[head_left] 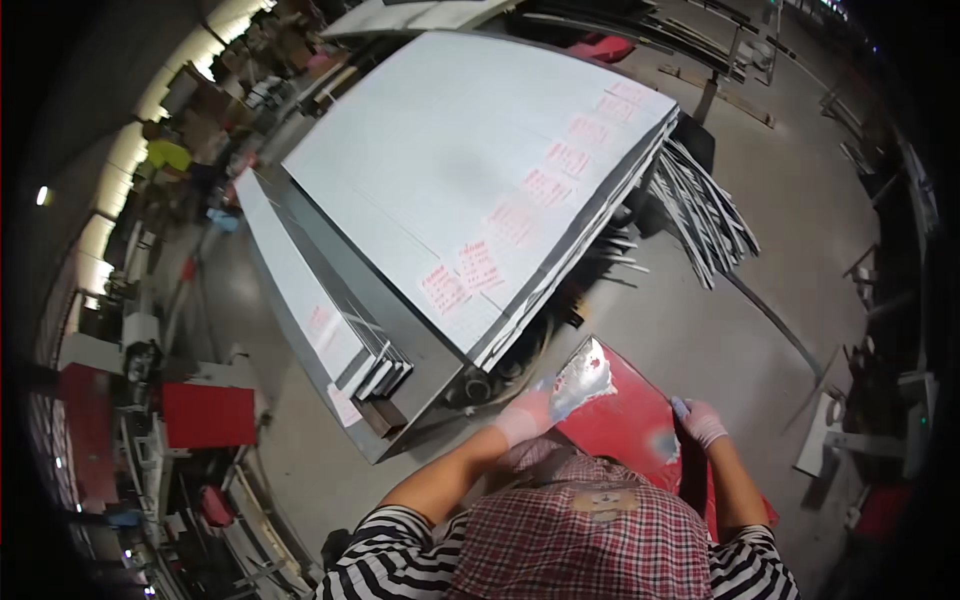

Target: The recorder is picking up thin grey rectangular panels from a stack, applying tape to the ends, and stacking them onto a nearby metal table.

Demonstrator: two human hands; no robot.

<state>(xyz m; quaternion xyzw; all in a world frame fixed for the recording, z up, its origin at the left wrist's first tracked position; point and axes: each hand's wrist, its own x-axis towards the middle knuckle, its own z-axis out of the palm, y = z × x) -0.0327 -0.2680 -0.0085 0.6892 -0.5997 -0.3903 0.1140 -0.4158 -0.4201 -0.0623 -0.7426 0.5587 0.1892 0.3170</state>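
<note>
A red metal panel (622, 425) with paint worn to bare, shiny patches sits in front of my body, angled away from me. My left hand (525, 415), in a pale pinkish glove, grips its left edge. At the opposite edge, my right hand (699, 420), in a whitish glove with bluish fingertips, is closed around the side. Some fingers of both hands are hidden behind the panel or too small to make out. Whether the panel is loose or part of something larger, I cannot tell.
Ahead stands a stack of large white-filmed sheets (470, 170) with red print on a dark table (420, 405). Narrow strips (372, 372) lie at its left. Bundled thin strips (700, 215) hang off its right. A red box-like unit (208, 415) stands left; grey floor (720, 330) lies right.
</note>
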